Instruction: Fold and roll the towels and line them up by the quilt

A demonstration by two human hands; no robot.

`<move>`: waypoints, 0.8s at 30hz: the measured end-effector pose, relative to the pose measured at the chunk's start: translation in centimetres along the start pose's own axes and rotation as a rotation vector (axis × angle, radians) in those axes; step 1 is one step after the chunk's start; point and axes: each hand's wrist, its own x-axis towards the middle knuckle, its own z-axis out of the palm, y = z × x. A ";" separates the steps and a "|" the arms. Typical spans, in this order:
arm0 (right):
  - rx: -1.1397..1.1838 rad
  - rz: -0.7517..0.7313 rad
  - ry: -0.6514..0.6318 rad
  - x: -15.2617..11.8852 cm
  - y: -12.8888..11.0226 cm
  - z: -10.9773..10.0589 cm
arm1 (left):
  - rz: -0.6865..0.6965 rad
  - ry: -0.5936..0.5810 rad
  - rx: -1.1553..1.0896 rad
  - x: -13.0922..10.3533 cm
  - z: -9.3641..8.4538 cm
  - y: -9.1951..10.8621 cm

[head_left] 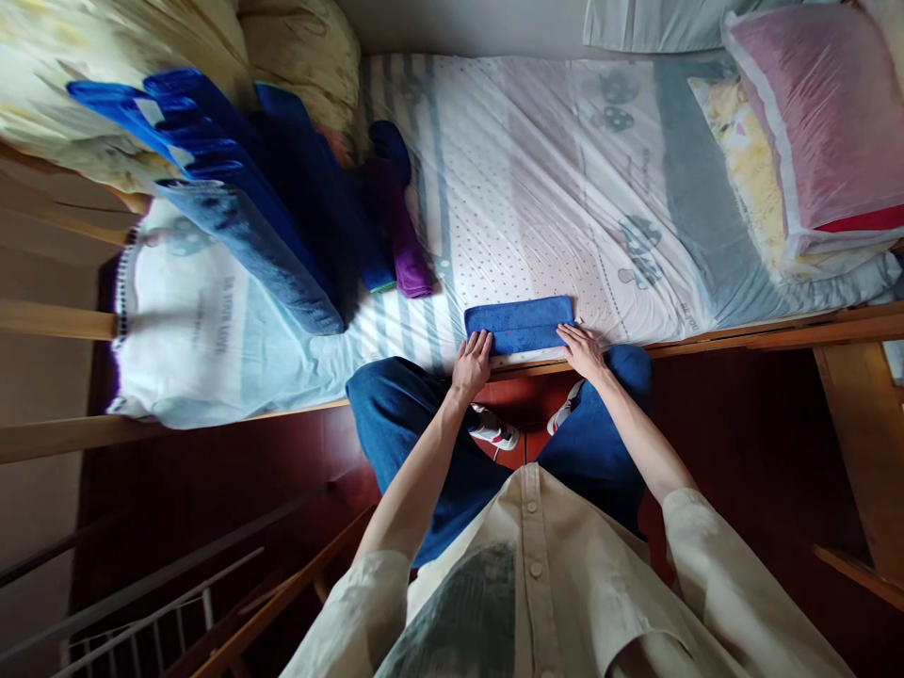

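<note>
A blue towel (pixel 526 318), folded into a flat narrow strip with a crease along its length, lies at the near edge of the bed. My left hand (pixel 472 363) rests on its lower left corner, fingers stretched out flat. At the lower right corner, the extended fingers of my right hand (pixel 582 350) touch the cloth. Neither hand is closed round the towel. To the left on the bed lie a rolled grey-blue towel (pixel 258 250), bright blue folded cloths (pixel 212 141), a dark navy cloth (pixel 317 188) and a purple cloth (pixel 404 231).
The bed sheet (pixel 551 179) is wrinkled and patterned with mushrooms. Pillow-like bundles (pixel 303 66) sit at the back left. A pink item in a clear bag (pixel 819 122) lies on a yellow one at right. A wooden bed rail (pixel 777 330) runs along the near edge.
</note>
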 end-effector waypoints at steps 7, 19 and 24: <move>-0.052 0.088 -0.024 2.0 0.1 -0.2 | -0.010 -0.040 0.022 1.4 -1.6 -0.3; 0.133 0.022 -0.052 0.2 1.7 -1.4 | 0.033 -0.044 -0.111 0.3 -1.8 -1.2; 0.187 0.091 -0.056 -0.4 2.1 -1.7 | -0.020 -0.049 -0.269 0.4 -2.5 -1.6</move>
